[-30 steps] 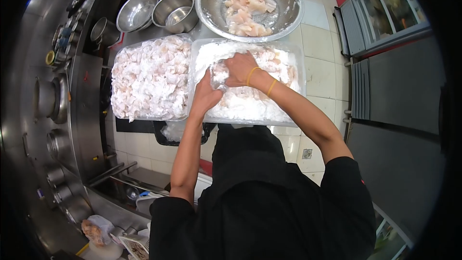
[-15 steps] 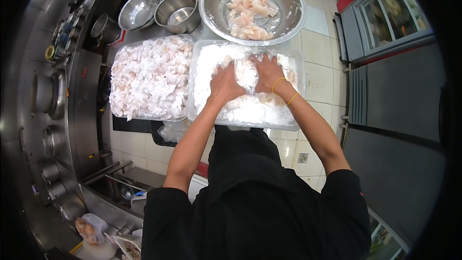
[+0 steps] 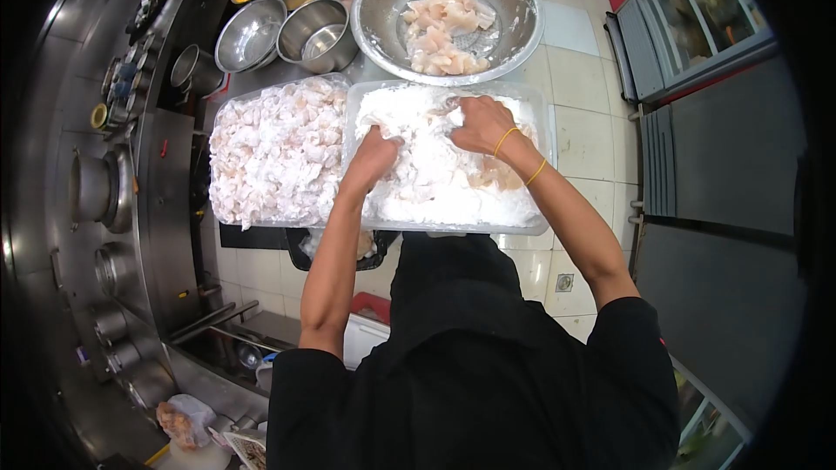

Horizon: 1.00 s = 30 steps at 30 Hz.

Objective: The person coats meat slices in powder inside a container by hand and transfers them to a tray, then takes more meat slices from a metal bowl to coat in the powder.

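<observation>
A clear plastic bin [image 3: 444, 209] of white flour [image 3: 427, 157] lies in front of me, with pale meat pieces [image 3: 505, 176] partly buried in it. My left hand [image 3: 373, 159] reaches into the flour at the bin's left side; its fingertips are sunk out of sight. Toward the back right, my right hand [image 3: 484, 124] has its fingers curled down into the flour, and what they close on is hidden. Two yellow bands [image 3: 514, 146] circle the right wrist and forearm. Left of the bin, a second container holds a heap of floured meat pieces [image 3: 279, 152].
Behind the bin stands a wide steel bowl [image 3: 366, 26] with raw pale meat slices [image 3: 444, 30]. Two steel bowls [image 3: 252, 35] and small bowls of ingredients sit at the back left. Stoves [image 3: 157, 235] line the left; a fridge [image 3: 723, 148] stands on the right.
My hands were spread over the flour near the middle. The left has moved left and toward me; the right stays at the back right, its fingers now curled. The flour between them is disturbed.
</observation>
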### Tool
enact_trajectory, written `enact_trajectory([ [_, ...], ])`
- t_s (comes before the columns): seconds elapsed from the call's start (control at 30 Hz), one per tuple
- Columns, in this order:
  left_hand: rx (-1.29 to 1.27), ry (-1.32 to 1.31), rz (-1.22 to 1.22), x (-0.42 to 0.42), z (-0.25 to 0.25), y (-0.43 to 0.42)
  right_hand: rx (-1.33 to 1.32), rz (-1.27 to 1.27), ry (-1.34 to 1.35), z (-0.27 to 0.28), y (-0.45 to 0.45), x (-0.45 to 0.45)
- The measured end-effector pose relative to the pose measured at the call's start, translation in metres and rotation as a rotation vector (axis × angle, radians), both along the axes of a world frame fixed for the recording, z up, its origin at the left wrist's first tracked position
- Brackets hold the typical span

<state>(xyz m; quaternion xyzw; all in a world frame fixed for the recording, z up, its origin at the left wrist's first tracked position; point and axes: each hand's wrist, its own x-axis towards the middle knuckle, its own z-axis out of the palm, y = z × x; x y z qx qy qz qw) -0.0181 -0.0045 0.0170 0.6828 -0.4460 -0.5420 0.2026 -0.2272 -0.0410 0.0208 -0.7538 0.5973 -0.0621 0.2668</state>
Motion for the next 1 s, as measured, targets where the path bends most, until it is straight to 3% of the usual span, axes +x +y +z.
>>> enact_trajectory([
  [0.1, -0.299, -0.519, -0.198, 0.007, -0.018, 0.010, 0.003, 0.079, 0.089, 0.015, 0.008, -0.006],
  [0.2, -0.356, -0.493, -0.174, 0.006, 0.000, 0.016, 0.013, 0.197, 0.131, 0.014, 0.010, -0.002],
  [0.4, -0.260, -0.702, -0.248, -0.003, 0.026, 0.019, 0.020, 0.326, 0.275, -0.010, 0.019, 0.037],
  [0.5, -0.235, -0.646, -0.432, 0.006, -0.020, 0.012, -0.111, 0.353, 0.280, -0.028, 0.019, 0.052],
  [0.63, -0.389, -0.594, -0.331, 0.004, -0.044, -0.001, -0.131, 0.273, 0.130, -0.043, 0.006, 0.061],
  [0.73, -0.341, 0.028, -0.053, 0.017, -0.047, -0.013, -0.029, 0.138, -0.056, -0.023, -0.009, 0.054],
  [0.87, -0.205, 0.384, 0.193, 0.031, -0.045, -0.005, -0.071, 0.065, -0.176, -0.013, -0.008, 0.031],
  [0.9, -0.075, 0.207, 0.246, 0.021, -0.018, 0.003, -0.011, 0.112, -0.122, -0.012, -0.009, 0.028],
  [0.97, -0.297, -0.254, 0.050, 0.023, -0.029, 0.010, 0.106, 0.200, -0.015, -0.010, -0.011, 0.024],
  [1.0, -0.402, -0.486, -0.052, 0.021, -0.028, 0.015, 0.044, 0.230, 0.005, -0.010, -0.007, 0.024],
])
